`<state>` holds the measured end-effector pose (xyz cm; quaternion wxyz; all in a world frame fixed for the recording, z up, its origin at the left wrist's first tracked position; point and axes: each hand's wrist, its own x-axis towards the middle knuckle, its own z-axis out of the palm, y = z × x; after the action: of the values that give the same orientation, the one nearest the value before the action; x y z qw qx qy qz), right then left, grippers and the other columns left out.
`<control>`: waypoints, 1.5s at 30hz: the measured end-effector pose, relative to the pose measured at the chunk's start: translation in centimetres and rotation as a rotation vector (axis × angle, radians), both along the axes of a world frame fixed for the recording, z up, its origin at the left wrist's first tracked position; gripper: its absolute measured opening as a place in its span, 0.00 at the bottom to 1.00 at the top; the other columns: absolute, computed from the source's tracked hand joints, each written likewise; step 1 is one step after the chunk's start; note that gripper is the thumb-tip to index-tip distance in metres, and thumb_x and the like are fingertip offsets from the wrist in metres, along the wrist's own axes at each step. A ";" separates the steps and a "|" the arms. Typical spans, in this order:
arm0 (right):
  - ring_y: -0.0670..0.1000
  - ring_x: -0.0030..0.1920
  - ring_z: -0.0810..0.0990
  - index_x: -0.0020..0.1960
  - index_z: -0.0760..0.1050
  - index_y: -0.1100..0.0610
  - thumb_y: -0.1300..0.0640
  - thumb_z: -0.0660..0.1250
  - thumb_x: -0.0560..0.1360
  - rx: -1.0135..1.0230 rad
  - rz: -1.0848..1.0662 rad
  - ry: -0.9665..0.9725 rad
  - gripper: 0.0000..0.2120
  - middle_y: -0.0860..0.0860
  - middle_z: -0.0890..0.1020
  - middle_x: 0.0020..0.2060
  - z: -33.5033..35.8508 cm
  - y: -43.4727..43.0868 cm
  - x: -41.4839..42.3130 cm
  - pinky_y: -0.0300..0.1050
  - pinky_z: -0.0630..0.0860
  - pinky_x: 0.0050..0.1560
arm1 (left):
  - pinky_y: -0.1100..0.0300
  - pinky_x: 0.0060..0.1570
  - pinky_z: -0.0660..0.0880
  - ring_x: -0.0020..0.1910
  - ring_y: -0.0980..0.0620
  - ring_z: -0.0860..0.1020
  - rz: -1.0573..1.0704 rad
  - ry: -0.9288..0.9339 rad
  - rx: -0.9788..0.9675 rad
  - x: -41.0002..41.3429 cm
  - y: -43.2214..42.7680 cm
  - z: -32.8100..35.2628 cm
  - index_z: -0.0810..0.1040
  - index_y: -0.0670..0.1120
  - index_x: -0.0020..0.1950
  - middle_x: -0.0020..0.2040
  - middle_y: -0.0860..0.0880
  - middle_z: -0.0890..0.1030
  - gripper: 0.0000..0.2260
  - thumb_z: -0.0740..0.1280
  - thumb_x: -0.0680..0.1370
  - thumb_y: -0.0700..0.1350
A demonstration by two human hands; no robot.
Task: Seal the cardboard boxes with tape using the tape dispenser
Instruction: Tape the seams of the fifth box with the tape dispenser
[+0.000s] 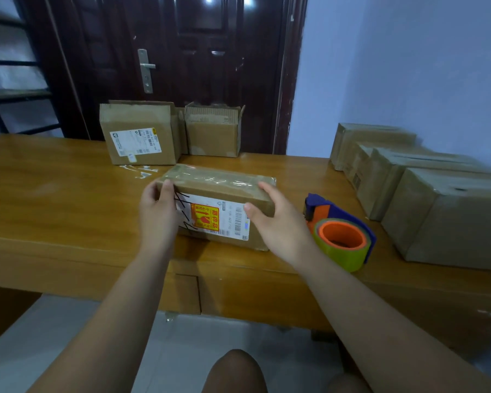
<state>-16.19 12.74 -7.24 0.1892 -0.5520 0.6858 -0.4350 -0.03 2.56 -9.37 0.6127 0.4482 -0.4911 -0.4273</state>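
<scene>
Left grip [158,212] and right grip [278,222], fingers curled, clasp opposite ends of a taped cardboard box [221,188] on the counter [68,194].

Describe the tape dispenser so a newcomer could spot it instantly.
On the wooden table, look right of the labelled box near the front edge. The tape dispenser lies there, alone brightly coloured: blue frame, orange hub, greenish roll, among brown cardboard boxes.

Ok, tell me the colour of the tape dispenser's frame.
Blue, with orange inner parts. The tape dispenser shows in the head view, the only one.
</scene>
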 end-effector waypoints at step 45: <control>0.60 0.71 0.56 0.75 0.55 0.57 0.53 0.62 0.76 0.231 -0.607 0.810 0.30 0.59 0.60 0.72 -0.2 -24.5 -26.2 0.51 0.62 0.66 | 0.55 0.64 0.67 0.62 0.50 0.73 -0.741 -0.061 0.133 -29.1 -24.6 -1.5 0.56 0.50 0.77 0.65 0.46 0.74 0.32 0.61 0.76 0.31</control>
<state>-42.41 -11.79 -7.45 -0.1664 -0.4277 0.8768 -0.1435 -29.16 -22.04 -10.90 0.3711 0.2915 -0.6090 -0.6375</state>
